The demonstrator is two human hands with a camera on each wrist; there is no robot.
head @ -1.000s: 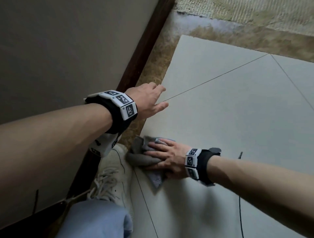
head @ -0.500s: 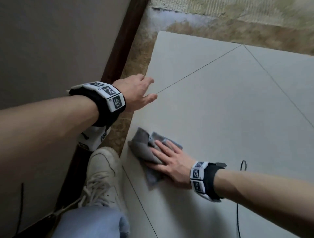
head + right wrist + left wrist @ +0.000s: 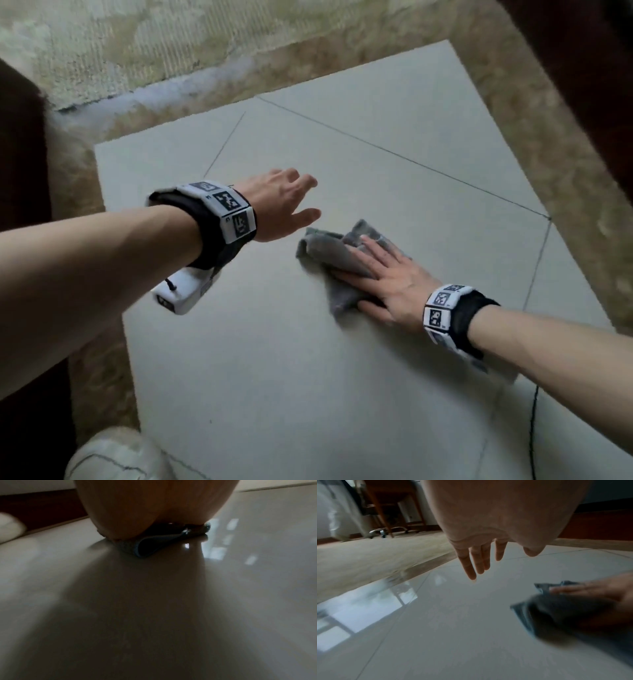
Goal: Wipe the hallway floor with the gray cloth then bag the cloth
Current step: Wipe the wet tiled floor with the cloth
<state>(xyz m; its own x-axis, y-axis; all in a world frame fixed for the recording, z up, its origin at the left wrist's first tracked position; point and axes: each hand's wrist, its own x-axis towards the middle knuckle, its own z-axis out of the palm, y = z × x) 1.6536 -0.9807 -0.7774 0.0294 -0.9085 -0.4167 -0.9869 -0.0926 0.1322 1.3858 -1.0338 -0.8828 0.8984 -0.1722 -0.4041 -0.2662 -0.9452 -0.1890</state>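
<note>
The crumpled gray cloth [image 3: 329, 255] lies on the pale tiled hallway floor [image 3: 274, 359]. My right hand [image 3: 380, 274] lies flat on the cloth with straight fingers and presses it onto the tiles. In the left wrist view the cloth [image 3: 559, 618] shows blurred at the right. The right wrist view shows a folded edge of the cloth [image 3: 154, 545] under my palm. My left hand [image 3: 284, 202] hovers above the floor just left of the cloth, with fingers [image 3: 471, 566] extended and holding nothing. No bag is in view.
A brown marbled border [image 3: 565, 205] frames the tiles. Dark wood baseboard [image 3: 582, 85] runs along the right, and a dark edge stands at the left. My white shoe [image 3: 113, 455] sits at the bottom left. A thin black cable [image 3: 532, 428] hangs near my right forearm.
My right hand has slid the cloth away from the left wall and shoe toward the middle of the tiles. My left hand has moved away from the wall and now hovers over the floor.
</note>
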